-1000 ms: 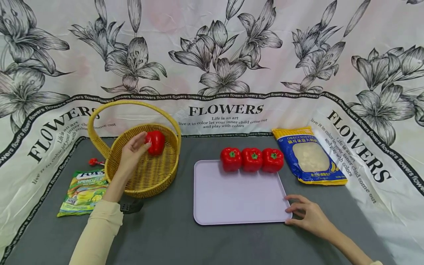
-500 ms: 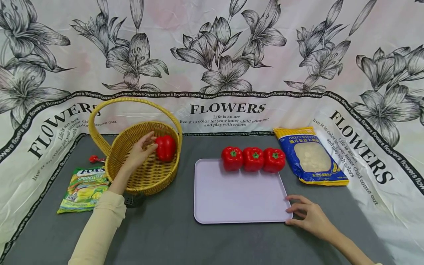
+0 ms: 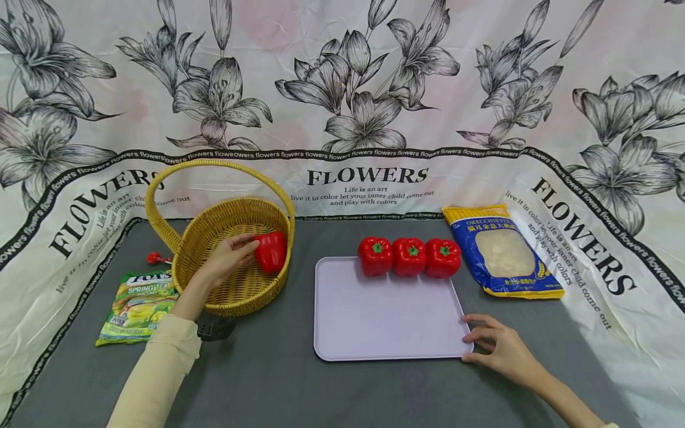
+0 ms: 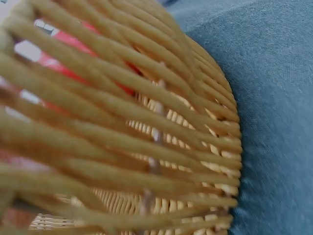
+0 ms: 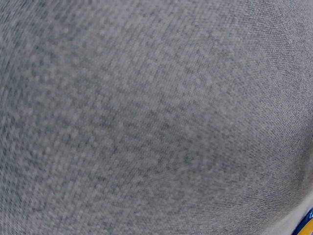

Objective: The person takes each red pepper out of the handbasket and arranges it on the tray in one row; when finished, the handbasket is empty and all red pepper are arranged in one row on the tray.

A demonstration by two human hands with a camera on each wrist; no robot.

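Note:
In the head view my left hand (image 3: 229, 259) reaches into the yellow wicker basket (image 3: 232, 297) and holds a glossy red bell pepper (image 3: 271, 252) at its left side, near the basket's right wall. In the left wrist view the basket's woven wall (image 4: 112, 127) covers most of the picture, with red showing through the gaps. My right hand (image 3: 503, 351) grips the front right corner of a pale lilac tray (image 3: 387, 321), fingertips on its rim. Three more red bell peppers (image 3: 409, 257) stand in a row along the tray's back edge.
A green packet marked Fox's (image 3: 136, 306) lies left of the basket, beside a small red object (image 3: 154, 258). A blue and yellow orecchiette bag (image 3: 503, 252) lies behind the tray's right side. Floral cloth (image 3: 364, 196) backs the grey table (image 3: 342, 392).
My left hand and the bell pepper have moved right and toward the front inside the basket, and the pepper sits lower. My right hand and the tray have stayed in place.

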